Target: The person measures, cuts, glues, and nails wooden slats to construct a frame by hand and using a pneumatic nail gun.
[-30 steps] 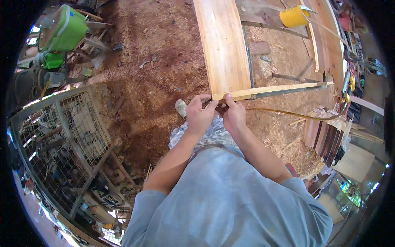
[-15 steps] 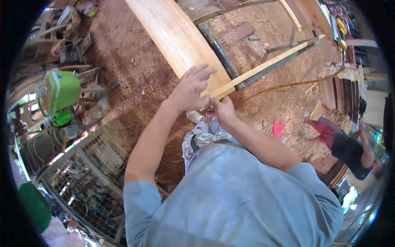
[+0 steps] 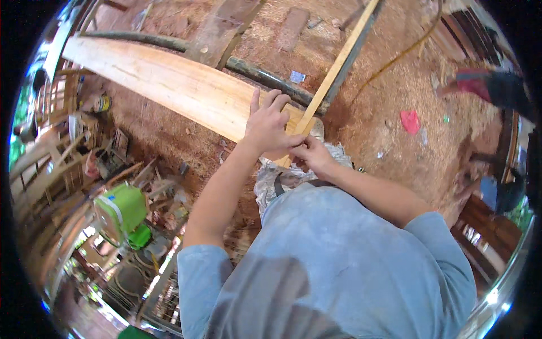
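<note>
A wide pale wooden plank [image 3: 169,85] lies across the sawdust-covered ground, running from the upper left toward me. A thin wooden strip [image 3: 339,65] crosses its near end and runs away to the upper right. My left hand [image 3: 270,123] rests flat on the plank's near end, fingers spread, touching the strip. My right hand [image 3: 312,153] pinches the near end of the strip, just beside my left hand. Whether anything small is between my fingers is hidden.
A dark pipe [image 3: 248,68] and a brown board [image 3: 220,31] lie beyond the plank. A green machine [image 3: 121,209] and wooden frames stand at the left. Another person's leg [image 3: 485,87] shows at the upper right. A red scrap [image 3: 410,120] lies on the sawdust.
My head has turned, so the plank and strip now sweep toward the upper left and upper right. My left hand has settled flat on the plank; my right hand stays on the strip's end.
</note>
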The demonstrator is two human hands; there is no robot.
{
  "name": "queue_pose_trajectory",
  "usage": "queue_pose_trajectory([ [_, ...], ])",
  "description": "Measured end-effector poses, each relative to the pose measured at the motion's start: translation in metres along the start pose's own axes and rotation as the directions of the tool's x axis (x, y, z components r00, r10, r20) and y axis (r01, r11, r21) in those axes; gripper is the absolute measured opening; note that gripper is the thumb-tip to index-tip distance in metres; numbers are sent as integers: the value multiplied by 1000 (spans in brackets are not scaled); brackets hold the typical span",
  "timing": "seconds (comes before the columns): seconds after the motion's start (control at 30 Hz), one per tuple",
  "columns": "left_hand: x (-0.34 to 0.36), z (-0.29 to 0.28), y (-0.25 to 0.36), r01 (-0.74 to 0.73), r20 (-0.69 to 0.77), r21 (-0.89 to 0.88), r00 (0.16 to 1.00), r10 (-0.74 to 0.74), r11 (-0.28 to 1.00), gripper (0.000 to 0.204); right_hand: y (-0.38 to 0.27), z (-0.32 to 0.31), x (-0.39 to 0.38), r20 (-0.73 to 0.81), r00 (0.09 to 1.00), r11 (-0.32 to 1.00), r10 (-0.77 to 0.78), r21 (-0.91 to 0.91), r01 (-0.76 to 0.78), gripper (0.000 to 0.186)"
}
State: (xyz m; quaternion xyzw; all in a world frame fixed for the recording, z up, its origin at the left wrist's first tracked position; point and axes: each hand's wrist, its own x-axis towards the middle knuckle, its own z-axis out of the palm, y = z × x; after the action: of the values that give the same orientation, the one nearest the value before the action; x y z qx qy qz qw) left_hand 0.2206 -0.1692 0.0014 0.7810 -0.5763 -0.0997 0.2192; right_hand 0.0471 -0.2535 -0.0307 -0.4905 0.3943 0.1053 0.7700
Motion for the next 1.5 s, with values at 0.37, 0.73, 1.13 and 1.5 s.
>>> queue_pose_trajectory([
  [0.37, 2, -1, -3, -29, -6, -54, 1000, 29, 998, 63, 33, 34, -11, -105, 974, 941, -203, 254, 223, 28],
  [0.73, 8, -15, -26, -13, 53, 29, 999, 12, 1000, 67, 30, 47, 5, -56, 978, 906, -203, 368, 209, 39],
  [1.13, 12, -25, -25, -104, 152, 46, 984, 96, 994, 66, 23, 51, -1, -160, 957, 940, -242, 205, 272, 36],
  [1.5, 7, -23, -32, -82, 211, 63, 975, 67, 995, 67, -60, -74, -8, -384, 807, 890, -449, -275, 365, 44],
])
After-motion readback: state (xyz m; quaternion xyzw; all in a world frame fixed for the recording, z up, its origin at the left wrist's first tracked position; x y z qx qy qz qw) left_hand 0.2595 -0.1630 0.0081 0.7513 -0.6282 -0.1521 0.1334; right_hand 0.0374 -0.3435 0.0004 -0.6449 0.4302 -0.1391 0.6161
